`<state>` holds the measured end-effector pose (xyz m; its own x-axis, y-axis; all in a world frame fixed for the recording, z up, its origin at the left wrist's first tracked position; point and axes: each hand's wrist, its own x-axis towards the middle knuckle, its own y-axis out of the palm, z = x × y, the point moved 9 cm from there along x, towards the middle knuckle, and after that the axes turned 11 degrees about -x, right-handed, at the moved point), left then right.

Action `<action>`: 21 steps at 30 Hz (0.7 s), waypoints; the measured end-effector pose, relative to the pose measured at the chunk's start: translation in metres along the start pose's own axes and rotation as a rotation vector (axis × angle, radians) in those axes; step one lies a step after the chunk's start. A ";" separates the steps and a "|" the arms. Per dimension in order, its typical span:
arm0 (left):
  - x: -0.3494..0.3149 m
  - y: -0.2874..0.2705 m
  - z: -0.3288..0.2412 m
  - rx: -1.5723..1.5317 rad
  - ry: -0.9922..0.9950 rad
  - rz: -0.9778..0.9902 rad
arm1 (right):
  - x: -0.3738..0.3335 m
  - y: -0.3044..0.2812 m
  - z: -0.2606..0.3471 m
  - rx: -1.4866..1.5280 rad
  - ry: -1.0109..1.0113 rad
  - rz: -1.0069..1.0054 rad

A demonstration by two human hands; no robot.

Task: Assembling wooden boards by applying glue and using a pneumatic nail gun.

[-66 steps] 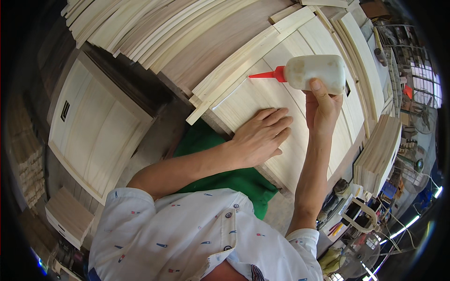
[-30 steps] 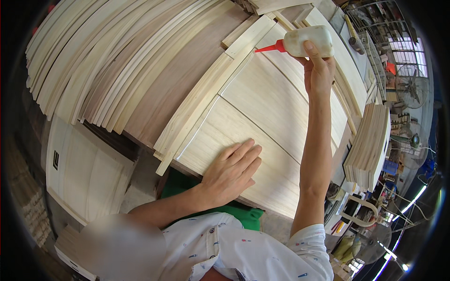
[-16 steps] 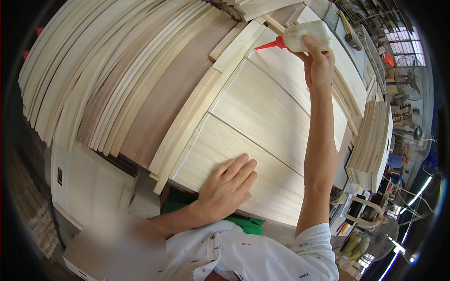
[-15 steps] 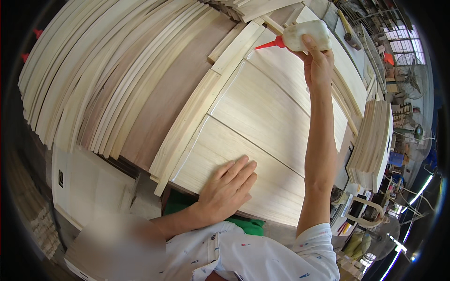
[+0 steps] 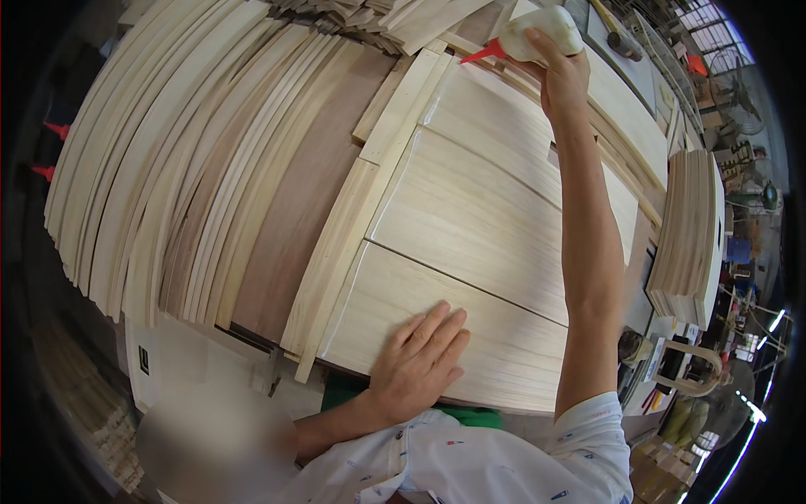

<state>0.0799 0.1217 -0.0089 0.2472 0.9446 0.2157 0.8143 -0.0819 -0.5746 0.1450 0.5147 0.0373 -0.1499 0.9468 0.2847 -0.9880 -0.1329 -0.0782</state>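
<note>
My right hand (image 5: 564, 80) is wrapped round a whitish squeeze bottle (image 5: 546, 34) with a red nozzle. It is tilted, and its tip points left toward the far end of the left edge of the pale wooden panels (image 5: 470, 197). Along that edge runs a thin white bead of glue (image 5: 391, 195), crossing the joints between the boards. Fingers stretched out, my left hand (image 5: 420, 361) lies flat on the nearest panel. A light wooden strip (image 5: 357, 239) borders the panels on the left. Whether the nozzle touches wood is hard to tell.
Many thin boards (image 5: 168, 168) stand in a fanned stack at the left. Another stack of boards (image 5: 684, 239) is at the right, near a beige C-shaped clamp (image 5: 693, 370). A hammer (image 5: 623, 44) lies at the far right. Green cloth (image 5: 470, 415) shows under the near edge.
My right hand has carried the bottle farther along the panels' left edge, away from me. The glue bead now reaches farther up. My left hand stays flat on the panel; the whole view has shifted.
</note>
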 end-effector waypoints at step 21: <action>0.003 0.006 -0.004 0.031 -0.028 0.041 | -0.027 -0.090 -0.007 0.021 0.018 -0.217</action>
<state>0.0875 0.1230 -0.0087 0.2649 0.9493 0.1695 0.7872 -0.1114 -0.6066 0.2378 0.5037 0.0297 0.0665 0.9589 0.2760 -0.9977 0.0682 0.0034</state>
